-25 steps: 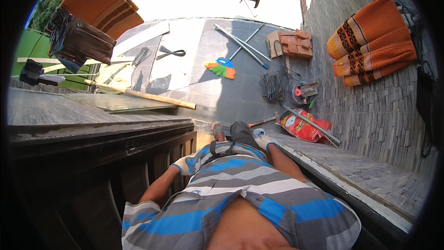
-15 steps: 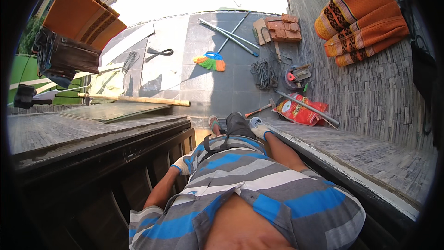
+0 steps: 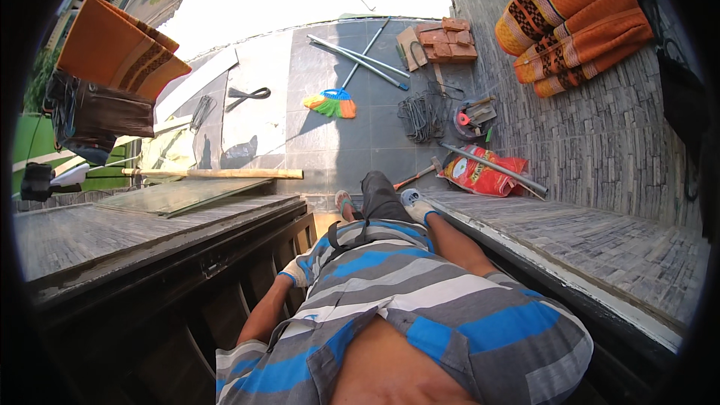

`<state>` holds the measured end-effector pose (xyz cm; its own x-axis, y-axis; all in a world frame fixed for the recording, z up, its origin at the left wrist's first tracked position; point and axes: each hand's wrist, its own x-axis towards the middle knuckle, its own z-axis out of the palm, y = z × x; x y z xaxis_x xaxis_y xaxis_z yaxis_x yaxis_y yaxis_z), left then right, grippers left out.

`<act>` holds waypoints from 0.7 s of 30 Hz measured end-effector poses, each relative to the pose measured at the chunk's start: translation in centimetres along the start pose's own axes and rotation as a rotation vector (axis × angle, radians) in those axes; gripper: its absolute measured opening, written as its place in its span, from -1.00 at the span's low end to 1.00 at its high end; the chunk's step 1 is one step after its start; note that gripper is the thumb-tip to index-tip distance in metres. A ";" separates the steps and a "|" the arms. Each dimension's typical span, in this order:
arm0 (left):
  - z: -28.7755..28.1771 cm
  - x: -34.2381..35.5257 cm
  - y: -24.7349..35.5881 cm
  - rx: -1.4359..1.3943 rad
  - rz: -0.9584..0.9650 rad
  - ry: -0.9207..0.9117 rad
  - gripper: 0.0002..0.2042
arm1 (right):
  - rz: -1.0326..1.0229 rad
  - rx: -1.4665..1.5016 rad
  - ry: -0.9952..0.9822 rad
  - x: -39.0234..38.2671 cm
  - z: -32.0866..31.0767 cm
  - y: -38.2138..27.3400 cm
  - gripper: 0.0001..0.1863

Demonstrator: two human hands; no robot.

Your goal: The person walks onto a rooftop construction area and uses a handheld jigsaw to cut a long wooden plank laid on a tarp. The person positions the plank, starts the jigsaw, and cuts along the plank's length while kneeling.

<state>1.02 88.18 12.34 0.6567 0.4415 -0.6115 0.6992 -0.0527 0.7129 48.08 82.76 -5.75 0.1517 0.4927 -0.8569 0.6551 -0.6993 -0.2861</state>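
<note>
My left hand [image 3: 295,273], in a whitish work glove, is at the left side of my striped shirt [image 3: 375,274], beside a dark slatted door panel [image 3: 225,285]. The shirt hides its fingers. Lower on my other side is my right hand [image 3: 420,211], gloved in white with a blue cuff, near the white-edged sill. A small grey-blue thing [image 3: 409,196] shows at its fingers; I cannot tell whether it is held or part of the glove. My dark-trousered knee [image 3: 379,191] is between the hands, and a sandalled foot [image 3: 343,202] shows to its left.
A hammer [image 3: 416,175], red sack [image 3: 484,172], metal pipe [image 3: 499,172], wire bundle [image 3: 420,116], bucket of tools [image 3: 474,118] and bricks [image 3: 448,41] lie ahead right. A colourful broom [image 3: 331,103], bamboo pole [image 3: 225,173] and glass sheets [image 3: 180,196] are ahead left. Orange cloths [image 3: 577,26] hang right.
The view has shifted slightly, so the floor items and hanging cloths appear farther left. My trousered knee appears higher and farther left. Both hands stay in nearly the same places.
</note>
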 end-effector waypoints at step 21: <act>-11.9 13.2 1.8 0.138 -0.066 -0.266 -0.31 | 0.068 0.302 0.106 0.2 -1.7 2.6 -0.27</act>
<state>7.60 104.53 9.68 0.6471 0.1988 -0.7361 0.7624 -0.1614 0.6266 51.08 81.89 -5.92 0.2740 0.4794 -0.8337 0.3940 -0.8468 -0.3574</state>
